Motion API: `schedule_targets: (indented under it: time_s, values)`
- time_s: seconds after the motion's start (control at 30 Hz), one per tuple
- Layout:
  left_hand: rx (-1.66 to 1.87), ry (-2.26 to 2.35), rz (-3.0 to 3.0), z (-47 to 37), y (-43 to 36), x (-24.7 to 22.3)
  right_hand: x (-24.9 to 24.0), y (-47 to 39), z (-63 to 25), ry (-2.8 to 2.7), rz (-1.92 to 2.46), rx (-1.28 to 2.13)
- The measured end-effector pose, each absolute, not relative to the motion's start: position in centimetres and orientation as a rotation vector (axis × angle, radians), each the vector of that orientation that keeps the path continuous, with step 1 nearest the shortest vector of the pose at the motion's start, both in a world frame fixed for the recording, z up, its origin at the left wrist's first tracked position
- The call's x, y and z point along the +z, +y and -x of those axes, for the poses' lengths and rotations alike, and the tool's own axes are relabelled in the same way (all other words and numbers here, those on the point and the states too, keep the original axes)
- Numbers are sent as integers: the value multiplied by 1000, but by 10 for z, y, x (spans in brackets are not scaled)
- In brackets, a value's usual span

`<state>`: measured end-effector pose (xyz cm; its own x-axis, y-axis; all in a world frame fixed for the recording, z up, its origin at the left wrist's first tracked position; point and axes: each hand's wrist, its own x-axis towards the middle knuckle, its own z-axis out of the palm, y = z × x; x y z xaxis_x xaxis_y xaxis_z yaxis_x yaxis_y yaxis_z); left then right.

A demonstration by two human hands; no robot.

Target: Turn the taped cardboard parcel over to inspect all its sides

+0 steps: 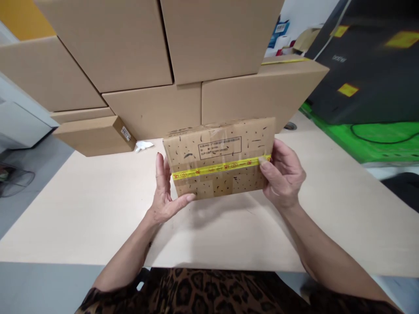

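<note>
A cardboard box [222,185], speckled with dark marks, is held up tilted over the table. Yellow tape [212,168] with red print runs across its face, above which sits a framed block of printed text [220,148]. My right hand [284,174] grips the right end, thumb pressed on the tape and fingers partly hidden behind. At the left end is my left hand [163,194], its thumb on the lower front edge and its fingers stretched up along the side. The box hides part of those fingers.
Large plain cartons [216,39] are stacked at the back of the pale table [108,209]. A flat carton [88,135] with a label and a crumpled white scrap [143,145] lie back left. At right stand a dark machine [369,74] and a green surface [386,144] with a black cable.
</note>
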<state>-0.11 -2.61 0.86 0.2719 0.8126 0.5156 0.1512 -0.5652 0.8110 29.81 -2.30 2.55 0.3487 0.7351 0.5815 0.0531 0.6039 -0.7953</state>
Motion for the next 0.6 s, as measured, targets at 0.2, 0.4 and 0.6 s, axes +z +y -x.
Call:
schedule_targets:
  time_s: [0.2, 0.4, 0.6]
  values:
    - [1057, 701, -2349, 14, -18, 16, 21, -5, -311, -974, 857, 729]
    - [1203, 722, -2505, 8, -15, 16, 23, -5, -317, -945, 885, 961]
    - [1411, 1059, -1714, 5, -26, 12, 28, -19, -308, -1075, 848, 835]
